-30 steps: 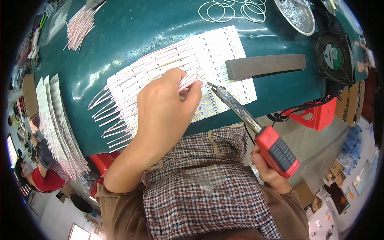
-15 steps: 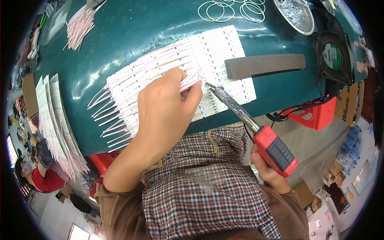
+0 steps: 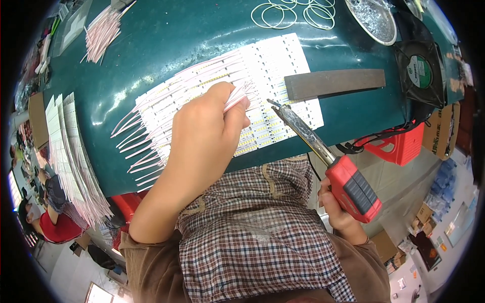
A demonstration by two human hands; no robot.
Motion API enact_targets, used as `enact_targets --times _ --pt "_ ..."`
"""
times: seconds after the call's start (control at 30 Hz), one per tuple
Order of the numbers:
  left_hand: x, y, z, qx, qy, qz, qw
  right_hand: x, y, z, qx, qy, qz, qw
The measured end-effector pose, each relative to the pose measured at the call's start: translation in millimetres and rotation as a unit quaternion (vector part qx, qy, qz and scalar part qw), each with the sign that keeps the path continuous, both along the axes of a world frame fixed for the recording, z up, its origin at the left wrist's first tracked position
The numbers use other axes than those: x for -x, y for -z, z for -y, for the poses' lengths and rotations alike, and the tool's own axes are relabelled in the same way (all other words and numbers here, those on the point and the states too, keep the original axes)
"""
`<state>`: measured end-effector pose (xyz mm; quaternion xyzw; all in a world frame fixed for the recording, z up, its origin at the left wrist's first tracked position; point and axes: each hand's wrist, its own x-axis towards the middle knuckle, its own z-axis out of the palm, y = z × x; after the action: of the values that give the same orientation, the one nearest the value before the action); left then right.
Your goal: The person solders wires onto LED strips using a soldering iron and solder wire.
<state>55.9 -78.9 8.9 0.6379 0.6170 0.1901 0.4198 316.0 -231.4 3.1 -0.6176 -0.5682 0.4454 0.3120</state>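
My left hand (image 3: pixel 202 134) is closed on a small bundle of pink and white wires (image 3: pixel 236 96), their ends poking out past the thumb and fingertips. Beneath it lies a white panel of LED strip boards (image 3: pixel 283 58) with rows of yellow chips. Several wires run along its left part, and their loose ends (image 3: pixel 132 135) hang over its left edge. In my right hand (image 3: pixel 336 209) is a soldering iron (image 3: pixel 356 187) with a red and black handle. Its dark tip hovers near the panel, just right of my left fingers. A dark flat bar (image 3: pixel 336 84) rests across the panel's right edge.
On the green table (image 3: pixel 151 35) are a wire bundle (image 3: pixel 101 38), pale wire loops (image 3: pixel 275 16), a metal dish (image 3: pixel 376 33) and a black fan (image 3: pixel 422 70). Wired boards (image 3: pixel 76 156) lie stacked at the left edge. A red plastic thing (image 3: pixel 404 146) stands below, right. Another person (image 3: pixel 55 219) sits far left.
The soldering iron has pulled back a little to the right, its tip away from the wire ends. My left hand has drawn slightly left with the wires, its fingertips shifted.
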Motion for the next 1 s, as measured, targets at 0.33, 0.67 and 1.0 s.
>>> enact_targets --times 0.33,0.67,1.0 --pt "5.9 -35.7 -3.0 -0.101 -0.031 -0.025 0.994 -4.6 -2.1 1.0 -0.016 -0.009 0.014 1.000" --pt "-9.4 -0.5 9.6 -0.032 -0.004 -0.034 0.999 -5.5 2.3 8.8 -0.023 -0.028 0.007 0.999" --pt "-9.5 4.9 10.5 -0.057 -0.010 -0.041 0.997 -0.8 2.7 -0.9 -0.053 -0.054 0.028 0.997"
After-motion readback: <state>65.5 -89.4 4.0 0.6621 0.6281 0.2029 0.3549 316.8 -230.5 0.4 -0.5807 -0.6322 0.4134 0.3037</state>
